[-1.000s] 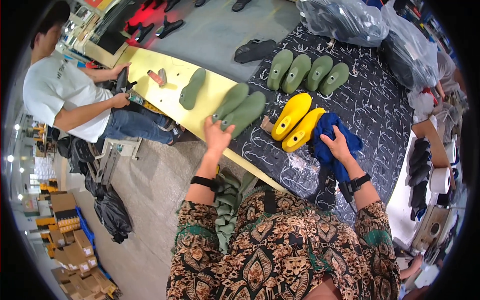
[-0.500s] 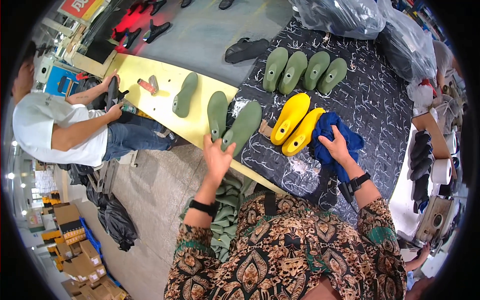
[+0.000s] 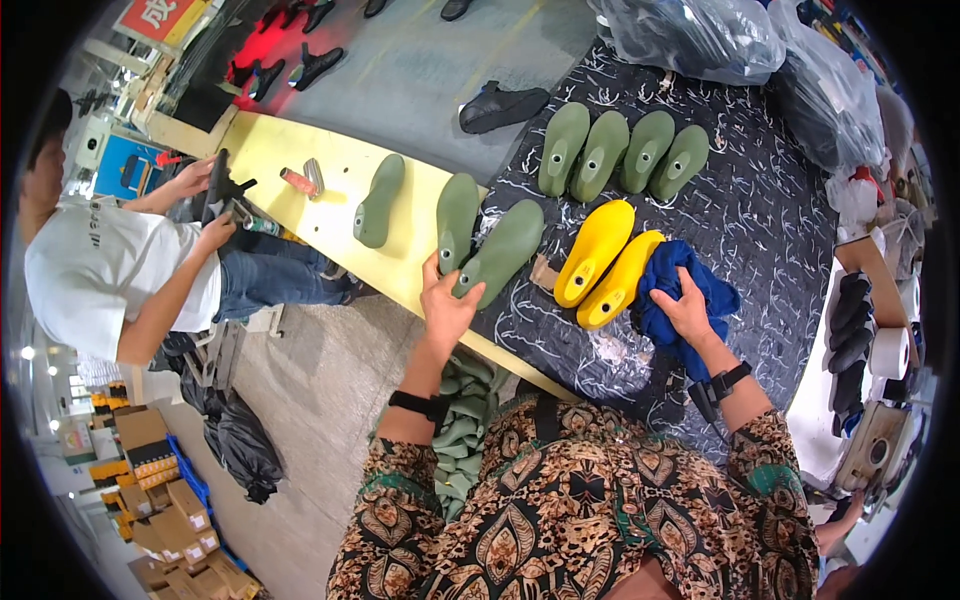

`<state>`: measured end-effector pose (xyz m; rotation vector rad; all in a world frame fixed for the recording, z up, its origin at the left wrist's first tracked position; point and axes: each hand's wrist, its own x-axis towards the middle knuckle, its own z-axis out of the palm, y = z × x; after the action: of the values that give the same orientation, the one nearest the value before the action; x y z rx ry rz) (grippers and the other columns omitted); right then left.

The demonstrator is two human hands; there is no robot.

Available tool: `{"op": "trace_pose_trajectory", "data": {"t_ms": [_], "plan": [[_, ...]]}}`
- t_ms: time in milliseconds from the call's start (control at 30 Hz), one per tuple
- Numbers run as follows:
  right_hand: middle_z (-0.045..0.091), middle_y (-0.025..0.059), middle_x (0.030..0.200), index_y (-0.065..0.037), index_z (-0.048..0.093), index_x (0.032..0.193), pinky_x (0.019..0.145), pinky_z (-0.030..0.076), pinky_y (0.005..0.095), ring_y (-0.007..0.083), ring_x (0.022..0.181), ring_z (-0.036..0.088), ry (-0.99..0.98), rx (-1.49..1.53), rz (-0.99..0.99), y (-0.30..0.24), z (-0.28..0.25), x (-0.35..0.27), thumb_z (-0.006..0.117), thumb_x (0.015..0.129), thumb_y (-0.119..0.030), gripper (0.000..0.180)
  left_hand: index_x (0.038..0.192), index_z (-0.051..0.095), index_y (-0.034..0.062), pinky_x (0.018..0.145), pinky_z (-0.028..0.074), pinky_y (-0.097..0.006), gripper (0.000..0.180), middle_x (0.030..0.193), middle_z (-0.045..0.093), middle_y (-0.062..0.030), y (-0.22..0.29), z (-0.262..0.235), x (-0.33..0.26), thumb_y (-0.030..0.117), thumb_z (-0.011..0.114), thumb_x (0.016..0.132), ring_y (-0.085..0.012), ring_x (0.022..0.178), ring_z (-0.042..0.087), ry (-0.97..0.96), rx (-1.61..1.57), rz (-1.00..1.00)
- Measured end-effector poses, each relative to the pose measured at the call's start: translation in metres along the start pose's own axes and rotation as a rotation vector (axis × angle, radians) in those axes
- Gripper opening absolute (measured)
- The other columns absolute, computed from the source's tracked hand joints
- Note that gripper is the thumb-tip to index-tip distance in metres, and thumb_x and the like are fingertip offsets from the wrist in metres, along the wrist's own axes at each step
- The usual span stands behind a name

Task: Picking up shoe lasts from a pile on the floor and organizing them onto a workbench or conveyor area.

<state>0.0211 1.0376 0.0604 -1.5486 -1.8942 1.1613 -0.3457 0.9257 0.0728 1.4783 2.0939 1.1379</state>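
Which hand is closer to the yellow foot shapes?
Right. The right hand is on the blue cloth just right of the yellow foot shapes; the left hand is farther, left of them, at green foot shapes.

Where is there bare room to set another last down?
Dark patterned cover: right of the blue cloth and the row of four green lasts. Yellow board: between the lone green last and the green pair. Crowded: at the green pair, where the left hand is, and at the yellow lasts, beside the blue cloth and right hand.
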Motion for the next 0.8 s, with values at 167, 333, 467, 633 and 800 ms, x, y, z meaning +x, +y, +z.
{"op": "trace_pose_trajectory", "data": {"t_ms": [167,333,467,633,800], "plan": [[0.058,0.0161,0.105,0.001,0.050,0.113,0.087,0.042,0.0318,0.0240,0.098,0.056,0.012,-0.045,0.018,0.000,-0.002,-0.004,0.072,0.074,-0.025,0.053,0.089,0.063,-0.0080,0.088,0.042,-0.038,0.032,0.120,0.046,-0.0234,0.025,0.023,-0.041,0.009,0.073,0.064,-0.0362,0.104,0.050,0.013,-0.010,0.074],[0.058,0.0186,0.110,0.005,0.047,0.118,0.090,0.041,0.0317,0.0247,0.103,0.055,-0.008,0.029,0.055,0.018,0.001,-0.001,0.072,0.073,-0.027,0.061,0.088,0.063,-0.0081,0.086,0.043,-0.037,0.030,0.117,0.048,-0.0221,0.041,0.039,-0.054,0.006,0.073,0.064,-0.0353,0.103,0.051,0.092,-0.018,0.089],[0.058,0.0186,0.109,0.006,0.048,0.118,0.090,0.041,0.0309,0.0237,0.102,0.056,0.021,-0.030,0.032,0.016,0.001,0.004,0.072,0.073,-0.026,0.060,0.090,0.061,-0.0053,0.094,0.039,-0.040,0.031,0.129,0.036,-0.0200,0.034,0.029,-0.043,0.009,0.075,0.066,-0.0339,0.113,0.045,0.007,-0.142,0.060],[0.061,0.0166,0.100,0.002,0.051,0.111,0.084,0.044,0.0314,0.0241,0.094,0.058,0.011,0.038,0.031,0.012,-0.011,0.008,0.073,0.071,-0.021,0.051,0.128,0.035,-0.0025,0.094,0.035,-0.048,0.070,0.131,0.031,-0.0264,-0.025,-0.033,0.039,0.022,0.072,0.073,-0.0420,0.115,0.039,0.340,0.532,0.062],[0.061,0.0185,0.102,0.002,0.052,0.109,0.086,0.044,0.0333,0.0284,0.098,0.059,-0.015,0.041,-0.024,0.014,-0.005,0.010,0.075,0.070,-0.022,0.051,0.113,0.043,-0.0038,0.083,0.042,-0.045,0.045,0.106,0.052,-0.0266,-0.116,-0.066,0.103,0.007,0.063,0.074,-0.0439,0.099,0.050,0.175,0.507,-0.417]]}}
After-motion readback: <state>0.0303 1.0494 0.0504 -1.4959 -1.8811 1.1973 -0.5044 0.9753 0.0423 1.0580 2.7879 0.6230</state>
